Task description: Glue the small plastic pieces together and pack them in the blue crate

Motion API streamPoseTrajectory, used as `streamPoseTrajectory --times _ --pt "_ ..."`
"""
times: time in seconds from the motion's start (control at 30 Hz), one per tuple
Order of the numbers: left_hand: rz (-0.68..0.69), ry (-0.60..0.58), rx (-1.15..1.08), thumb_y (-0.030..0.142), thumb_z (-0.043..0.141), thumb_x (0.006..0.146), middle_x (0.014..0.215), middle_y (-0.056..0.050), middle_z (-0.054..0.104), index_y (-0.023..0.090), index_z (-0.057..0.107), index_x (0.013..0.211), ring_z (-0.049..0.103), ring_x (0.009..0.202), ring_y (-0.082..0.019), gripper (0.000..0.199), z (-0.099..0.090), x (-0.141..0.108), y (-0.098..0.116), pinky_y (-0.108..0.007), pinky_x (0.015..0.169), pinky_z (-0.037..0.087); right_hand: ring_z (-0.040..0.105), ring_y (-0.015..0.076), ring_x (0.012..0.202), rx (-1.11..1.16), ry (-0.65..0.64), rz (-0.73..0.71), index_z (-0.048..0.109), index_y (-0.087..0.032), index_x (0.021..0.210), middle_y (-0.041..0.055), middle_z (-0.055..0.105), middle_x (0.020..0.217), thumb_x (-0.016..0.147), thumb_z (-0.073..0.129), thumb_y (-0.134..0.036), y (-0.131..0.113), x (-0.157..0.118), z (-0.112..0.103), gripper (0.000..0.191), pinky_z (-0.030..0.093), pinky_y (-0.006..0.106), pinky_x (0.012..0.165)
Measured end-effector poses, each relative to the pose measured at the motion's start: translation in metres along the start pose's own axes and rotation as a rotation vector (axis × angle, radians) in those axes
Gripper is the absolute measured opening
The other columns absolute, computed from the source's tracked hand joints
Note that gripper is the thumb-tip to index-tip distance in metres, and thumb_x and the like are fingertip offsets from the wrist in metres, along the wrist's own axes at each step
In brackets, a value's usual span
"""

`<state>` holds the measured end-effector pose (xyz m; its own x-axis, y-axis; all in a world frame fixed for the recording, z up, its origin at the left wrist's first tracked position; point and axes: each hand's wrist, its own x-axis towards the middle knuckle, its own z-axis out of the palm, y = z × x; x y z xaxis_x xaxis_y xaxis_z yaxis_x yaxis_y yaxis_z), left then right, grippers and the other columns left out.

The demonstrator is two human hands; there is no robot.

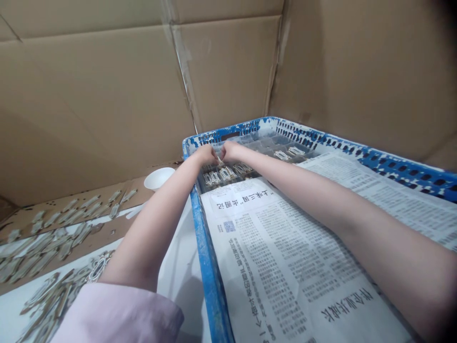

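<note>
Left hand (206,154) and right hand (233,150) close together, over ornate pieces (226,173) in blue crate (203,247), fingers (223,153) clamped or apart, can't tell.

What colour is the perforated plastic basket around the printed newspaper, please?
The perforated plastic basket is blue with whitish patches, showing best in the head view.

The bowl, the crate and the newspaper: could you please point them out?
Bowl (158,178): head view, middle of its white surface.
Crate (205,247): head view, on its blue left rim.
Newspaper (280,247): head view, middle of its printed area.
</note>
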<state>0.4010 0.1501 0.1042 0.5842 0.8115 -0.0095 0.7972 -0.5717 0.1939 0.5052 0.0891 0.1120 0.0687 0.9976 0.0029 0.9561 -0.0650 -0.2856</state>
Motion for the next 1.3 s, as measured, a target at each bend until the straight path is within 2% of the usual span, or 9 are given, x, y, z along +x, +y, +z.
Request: streamPoseTrajectory --times 0.13,0.37,0.53,0.73,0.83,0.97,1.17,1.3 --pt "0.023 0.015 0.027 0.024 0.064 0.056 0.092 -0.004 0.063 0.017 0.062 0.099 0.056 0.083 -0.018 0.044 0.0 0.001 -0.001 -0.023 0.072 0.041 0.058 0.0194 0.079 -0.004 0.041 0.011 0.065 -0.012 0.081 0.0091 0.064 0.083 0.065 0.059 -0.016 0.001 -0.001 0.003 0.018 0.043 0.025 0.066" --pt "0.045 -0.062 0.109 0.024 0.056 0.064 0.093 -0.006 0.065 0.018 0.065 0.097 0.056 0.086 -0.019 0.034 -0.001 0.002 -0.001 -0.023 0.076 0.04 0.059 0.0172 0.076 -0.011 0.083 -0.016 0.065 -0.013 0.076 0.008 0.064 0.08 0.063 0.061 -0.027 0.003 0.004 0.008 0.02 0.043 0.024 0.065" --pt "0.058 -0.049 0.153 0.016 0.048 0.067 0.098 -0.006 0.064 0.018 0.064 0.1 0.056 0.089 -0.018 0.037 0.0 0.002 -0.001 -0.022 0.078 0.039 0.059 0.0178 0.077 -0.009 0.098 0.033 0.062 -0.013 0.087 0.0091 0.063 0.085 0.061 0.064 -0.035 0.003 0.003 0.01 0.034 0.044 0.026 0.066" --pt "0.038 -0.031 0.153 0.008 0.043 0.065 0.099 -0.006 0.064 0.017 0.064 0.1 0.057 0.09 -0.018 0.041 0.001 0.001 -0.001 -0.021 0.078 0.039 0.059 0.022 0.082 -0.045 0.126 0.068 0.062 -0.011 0.094 0.0124 0.064 0.086 0.062 0.062 -0.026 -0.002 0.006 0.009 0.035 0.044 0.026 0.065" --pt "0.033 -0.031 0.159 0.007 0.044 0.065 0.101 -0.006 0.064 0.018 0.065 0.098 0.056 0.094 -0.018 0.041 0.001 0.001 0.0 -0.02 0.079 0.039 0.059 0.0246 0.087 -0.089 0.182 0.04 0.062 -0.01 0.096 0.015 0.064 0.089 0.066 0.059 -0.025 -0.006 0.006 0.008 0.034 0.043 0.027 0.066" --pt "0.024 -0.039 0.155 0.006 0.044 0.063 0.101 -0.005 0.064 0.018 0.064 0.099 0.056 0.093 -0.018 0.043 0.001 0.0 0.001 -0.02 0.079 0.039 0.058 0.0249 0.089 -0.123 0.205 -0.013 0.062 -0.006 0.096 0.0187 0.062 0.093 0.07 0.054 -0.017 -0.012 0.0 0.004 0.029 0.042 0.026 0.069" --pt "0.02 -0.036 0.135 0.005 0.045 0.061 0.101 -0.004 0.064 0.02 0.064 0.099 0.056 0.093 -0.018 0.045 0.001 -0.001 0.001 -0.019 0.078 0.039 0.057 0.0218 0.09 -0.164 0.209 -0.053 0.062 -0.008 0.094 0.0152 0.063 0.094 0.072 0.049 -0.01 -0.014 -0.011 -0.001 0.026 0.041 0.025 0.071" --pt "0.007 -0.006 0.118 0.007 0.045 0.064 0.098 -0.007 0.064 0.016 0.065 0.097 0.057 0.092 -0.018 0.04 0.001 0.0 0.001 -0.019 0.077 0.04 0.057 0.0218 0.09 -0.183 0.178 -0.044 0.063 -0.008 0.094 0.0152 0.063 0.094 0.071 0.051 -0.008 -0.012 -0.012 0.002 0.026 0.041 0.025 0.073"
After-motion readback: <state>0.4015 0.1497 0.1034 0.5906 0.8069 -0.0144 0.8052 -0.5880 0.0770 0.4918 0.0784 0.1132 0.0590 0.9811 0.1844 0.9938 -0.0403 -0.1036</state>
